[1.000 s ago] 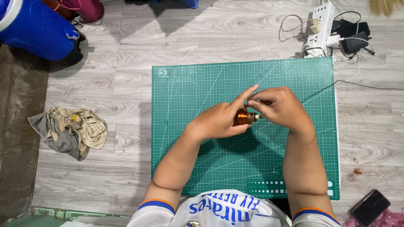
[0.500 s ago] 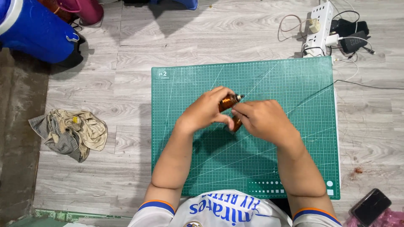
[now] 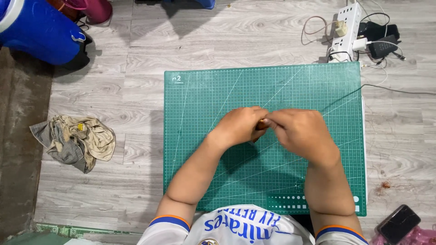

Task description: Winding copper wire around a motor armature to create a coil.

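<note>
From my head camera I count one small brown bottle (image 3: 260, 124), pinched between my two hands above the middle of one green cutting mat (image 3: 272, 181). My left hand (image 3: 240, 125) and right hand (image 3: 297, 129) are both closed around it, hiding nearly all of it, so I cannot tell which way it points or how its long axis lies. On the floor lie one crumpled rag (image 3: 75, 140), one power strip (image 3: 346, 29), one blue barrel (image 3: 34, 29) and one phone (image 3: 398, 223).

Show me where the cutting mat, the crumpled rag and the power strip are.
cutting mat (image 3: 204, 149), head view, bare green surface left of the arms
crumpled rag (image 3: 75, 140), head view, middle of the cloth
power strip (image 3: 347, 25), head view, white body
</note>
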